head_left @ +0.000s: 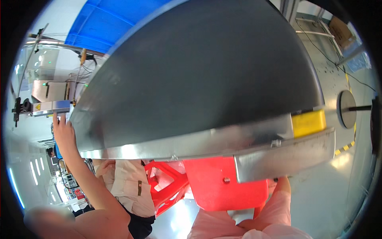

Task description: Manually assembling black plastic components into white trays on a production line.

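Neither of my hands can be made out. My lap and legs in pale clothing (211, 228) show at the lower edge, by a red plastic stool (223, 187). In front of me spreads a wide dark conveyor belt (203, 75), with nothing lying on its visible surface. A metal side rail (179, 147) runs along its near edge. At the right end of the rail are a yellow block (309, 123) and a metal cover (286, 157). The arm at left belongs to a co-worker, whose hand (63, 130) is raised at the belt's left end, fingers apart.
A metal box with a warning sticker (49, 106) stands beyond the co-worker's hand. Another red stool (169, 185) is beside the co-worker's beige trousers (133, 185). A blue bin (109, 24) is at the far side. Right of the belt are a round grey disc (347, 109) and floor cables.
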A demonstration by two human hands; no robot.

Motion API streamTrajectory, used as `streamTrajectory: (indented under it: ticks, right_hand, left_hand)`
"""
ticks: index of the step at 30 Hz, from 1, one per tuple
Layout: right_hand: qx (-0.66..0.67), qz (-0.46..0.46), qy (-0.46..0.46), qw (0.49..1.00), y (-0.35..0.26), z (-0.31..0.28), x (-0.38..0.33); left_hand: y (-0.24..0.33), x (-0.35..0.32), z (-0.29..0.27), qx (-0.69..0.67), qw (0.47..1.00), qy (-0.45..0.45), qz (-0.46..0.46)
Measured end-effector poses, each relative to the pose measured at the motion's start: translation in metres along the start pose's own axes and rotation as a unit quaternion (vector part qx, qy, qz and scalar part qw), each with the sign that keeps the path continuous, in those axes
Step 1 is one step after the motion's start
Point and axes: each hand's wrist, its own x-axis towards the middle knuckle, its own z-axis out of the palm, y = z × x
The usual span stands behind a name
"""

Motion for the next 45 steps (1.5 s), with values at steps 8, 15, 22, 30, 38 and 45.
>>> streamTrajectory:
  ticks: [8, 15, 22, 30, 38, 45]
  right_hand:
    - [-0.001, -0.043, 0.017, 0.999, -0.020, -0.094, -0.029]
    - [-0.027, -0.013, 0.044, 0.999, -0.064, -0.135, -0.128]
    - [-0.088, -0.022, 0.076, 0.993, -0.079, -0.151, -0.177]
    - [-0.061, 0.022, 0.051, 0.997, -0.068, -0.030, -0.236]
    - [-0.215, 0.159, 0.376, 0.887, -0.166, -0.096, -0.416]
    - [-0.359, 0.018, 0.727, 0.585, -0.244, -0.276, -0.545]
  left_hand:
    - [-0.015, 0.096, -0.045, -0.047, 0.993, 0.090, -0.065]
    - [-0.069, 0.111, -0.122, -0.108, 0.958, 0.201, -0.174]
    - [-0.074, 0.068, -0.221, -0.110, 0.906, 0.319, -0.256]
    - [-0.011, -0.037, -0.305, -0.217, 0.822, 0.399, -0.343]
    - [0.040, -0.092, -0.376, -0.305, 0.724, 0.448, -0.427]
    - [0.207, -0.049, -0.305, -0.678, 0.598, 0.110, -0.413]
